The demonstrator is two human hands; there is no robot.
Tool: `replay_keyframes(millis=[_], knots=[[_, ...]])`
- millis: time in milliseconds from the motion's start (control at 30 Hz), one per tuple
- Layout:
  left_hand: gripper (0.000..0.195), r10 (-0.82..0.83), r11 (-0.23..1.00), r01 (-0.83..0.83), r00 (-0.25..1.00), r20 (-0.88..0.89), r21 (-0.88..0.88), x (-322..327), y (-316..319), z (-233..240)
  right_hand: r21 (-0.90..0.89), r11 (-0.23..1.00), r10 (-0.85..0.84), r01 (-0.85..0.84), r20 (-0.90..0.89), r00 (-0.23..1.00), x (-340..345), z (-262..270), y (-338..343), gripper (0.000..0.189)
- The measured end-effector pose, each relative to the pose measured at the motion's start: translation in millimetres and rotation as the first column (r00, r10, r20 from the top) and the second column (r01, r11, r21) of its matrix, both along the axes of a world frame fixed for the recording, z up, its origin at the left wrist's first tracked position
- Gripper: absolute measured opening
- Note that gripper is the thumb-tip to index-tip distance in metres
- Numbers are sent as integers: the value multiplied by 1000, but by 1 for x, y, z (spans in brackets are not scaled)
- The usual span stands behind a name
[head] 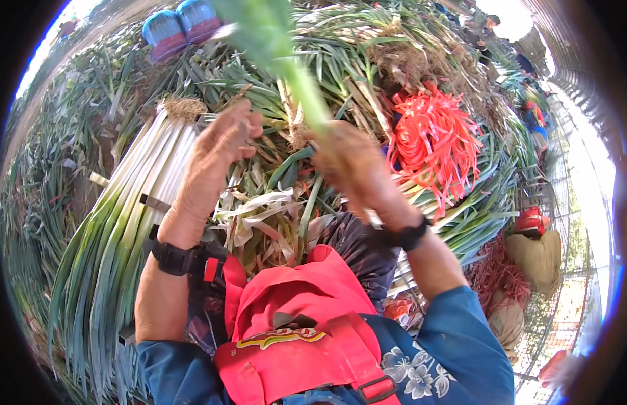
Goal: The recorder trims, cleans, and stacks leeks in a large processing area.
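Note:
My right hand (pixel 351 164) is blurred and closed around the lower part of a leek (pixel 303 86), whose green leaves rise past the top edge of the view. To its left, my left hand (pixel 219 144) is raised with bent fingers, and nothing shows in it. Beside my left forearm lies a row of leeks (pixel 141 172), with white stems, roots at the top and long green leaves hanging down. Below and between my hands are loose peeled leaf scraps (pixel 262 212). A bundle of red plastic ties (pixel 435 144) lies right of my right hand.
Piled leeks (pixel 40 202) spread along the left. More untrimmed leeks with roots (pixel 399 55) lie beyond my hands, and others (pixel 475 212) lie under and around the ties. Blue and red objects (pixel 179 30) stand at the top left. A tan sack (pixel 536 260) sits at the right.

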State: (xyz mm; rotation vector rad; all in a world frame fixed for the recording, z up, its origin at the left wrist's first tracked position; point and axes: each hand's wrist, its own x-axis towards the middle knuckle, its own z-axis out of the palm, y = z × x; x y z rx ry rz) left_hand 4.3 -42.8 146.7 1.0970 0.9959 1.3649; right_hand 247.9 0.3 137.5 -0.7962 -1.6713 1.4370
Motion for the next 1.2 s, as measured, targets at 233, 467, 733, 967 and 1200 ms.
replay_keyframes(millis=[233, 467, 733, 967, 1200], knots=[[53, 426, 904, -425, 879, 213, -53, -1, 18, -24, -105, 994, 29, -28, 4, 1000, -80, -52, -26, 39], [36, 364, 921, -348, 929, 65, -178, -26, 0, -69, -548, 826, -6, -131, -241, 971, -94, -111, -54, 29], [36, 315, 887, -317, 947, -62, -337, -9, 12, -74, -491, 870, -115, 42, -119, 986, -80, -135, -71, 31], [31, 348, 877, -342, 936, -45, -338, 14, 30, -70, -523, 844, -213, 123, -115, 970, -70, -147, -70, 31], [17, 309, 841, -230, 947, 86, -489, 19, 36, -99, -630, 777, -239, -3, -299, 924, -54, -137, -71, 41]])
